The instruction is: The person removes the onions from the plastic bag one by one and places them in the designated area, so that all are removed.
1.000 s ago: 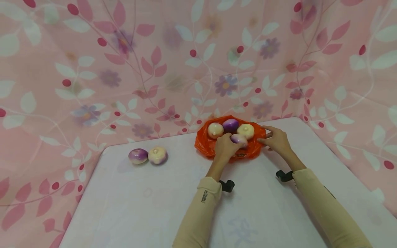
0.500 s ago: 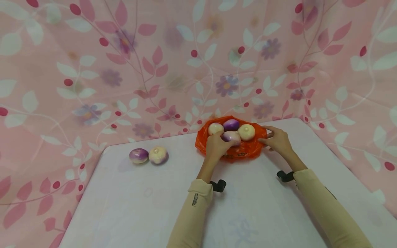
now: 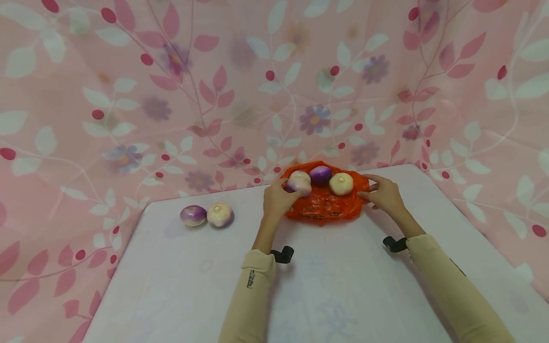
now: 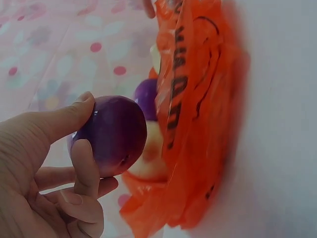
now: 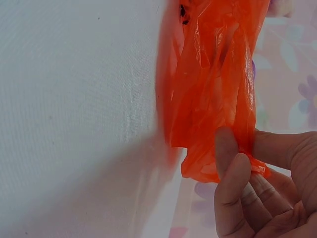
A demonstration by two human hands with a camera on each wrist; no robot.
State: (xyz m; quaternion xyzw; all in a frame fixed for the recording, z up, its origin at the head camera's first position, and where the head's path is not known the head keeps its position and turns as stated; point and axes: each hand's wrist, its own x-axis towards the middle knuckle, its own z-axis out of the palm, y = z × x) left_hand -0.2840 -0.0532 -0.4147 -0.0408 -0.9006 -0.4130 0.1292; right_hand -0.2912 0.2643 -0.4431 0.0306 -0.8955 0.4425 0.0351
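My left hand [image 3: 276, 200] holds a purple-and-white onion [image 3: 299, 187] at the left side of an orange plastic bag [image 3: 322, 209]. In the left wrist view, the thumb and fingers grip this onion [image 4: 113, 134], its purple side showing, apart from the bag. Inside the opened bag lie a purple onion [image 3: 320, 176], a cream-coloured onion [image 3: 341, 184] and a pale one partly hidden behind the held onion. My right hand [image 3: 383, 193] pinches the bag's right edge. In the right wrist view, thumb and fingers [image 5: 233, 183] close on the plastic.
Two more onions, one purple and white [image 3: 193, 216] and one cream [image 3: 220, 215], sit side by side on the left of the white table [image 3: 171, 286]. A pink floral cloth [image 3: 240, 105] hangs behind and beside the table.
My left hand has lifted the onion from the front of the bag's contents and moved it left to the bag's left edge. The right hand keeps its place on the bag.
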